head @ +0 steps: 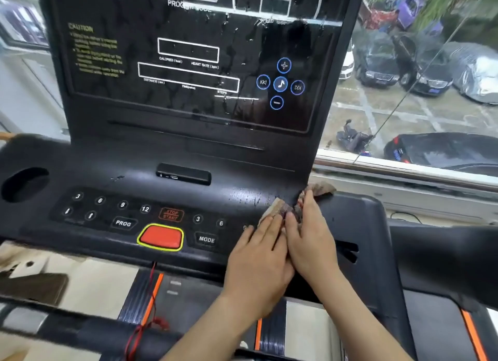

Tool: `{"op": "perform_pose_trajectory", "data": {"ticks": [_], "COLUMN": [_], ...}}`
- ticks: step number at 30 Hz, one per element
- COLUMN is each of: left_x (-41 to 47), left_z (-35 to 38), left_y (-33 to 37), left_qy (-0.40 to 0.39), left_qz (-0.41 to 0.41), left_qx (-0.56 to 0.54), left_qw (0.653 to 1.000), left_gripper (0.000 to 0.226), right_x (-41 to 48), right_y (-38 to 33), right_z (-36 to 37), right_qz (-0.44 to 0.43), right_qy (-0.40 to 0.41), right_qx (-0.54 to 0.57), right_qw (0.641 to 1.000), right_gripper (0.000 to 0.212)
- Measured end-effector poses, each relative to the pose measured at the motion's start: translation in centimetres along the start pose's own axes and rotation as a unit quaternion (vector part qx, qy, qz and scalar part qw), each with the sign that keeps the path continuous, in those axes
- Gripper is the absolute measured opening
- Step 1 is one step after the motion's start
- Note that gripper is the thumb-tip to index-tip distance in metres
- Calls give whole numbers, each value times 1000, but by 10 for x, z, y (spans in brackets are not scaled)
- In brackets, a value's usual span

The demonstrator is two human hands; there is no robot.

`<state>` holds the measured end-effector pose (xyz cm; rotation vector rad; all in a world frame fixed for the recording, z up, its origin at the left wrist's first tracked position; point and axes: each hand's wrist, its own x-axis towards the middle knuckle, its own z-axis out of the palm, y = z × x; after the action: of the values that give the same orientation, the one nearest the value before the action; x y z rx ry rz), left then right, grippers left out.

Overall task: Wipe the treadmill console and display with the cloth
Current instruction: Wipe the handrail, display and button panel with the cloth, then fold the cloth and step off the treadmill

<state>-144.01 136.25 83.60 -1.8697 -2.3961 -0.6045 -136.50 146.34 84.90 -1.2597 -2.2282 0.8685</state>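
The black treadmill console (134, 177) fills the lower middle, with numbered keys, PROG and MODE buttons and a red stop button (161, 237). Above it stands the glossy display (188, 64), streaked with wet marks. A brownish cloth (318, 189) lies bunched on the console's right part, at the foot of the display's right edge. My left hand (258, 255) and my right hand (310, 234) lie side by side on the cloth, fingers straight, pressing it flat onto the console. Most of the cloth is hidden under them. Wet smears show on the console just left of the cloth.
A round cup holder (24, 184) sits at the console's left end. A red safety cord (151, 293) hangs below the stop button. The right handlebar (444, 244) juts out beside my right hand. A window (431, 91) at right overlooks parked cars.
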Motion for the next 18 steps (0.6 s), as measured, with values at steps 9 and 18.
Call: {"op": "perform_pose_trajectory", "data": {"ticks": [9,18], "left_x": [-71,-166], "left_z": [-22,-128], "left_y": [-32,-66], "left_qy": [81,75], "left_qz": [50,-244], "left_qx": [-88,-479], "left_qw": [992,840], "left_gripper": [17,13], "right_x": [-87,-148], "right_y": [-28,-151], "right_z": [29,40], "right_qz": [-61,-16], "right_qy": [13,-112], "right_qx": [22,285], "right_qw": [998,952], "right_gripper": [36,16]}}
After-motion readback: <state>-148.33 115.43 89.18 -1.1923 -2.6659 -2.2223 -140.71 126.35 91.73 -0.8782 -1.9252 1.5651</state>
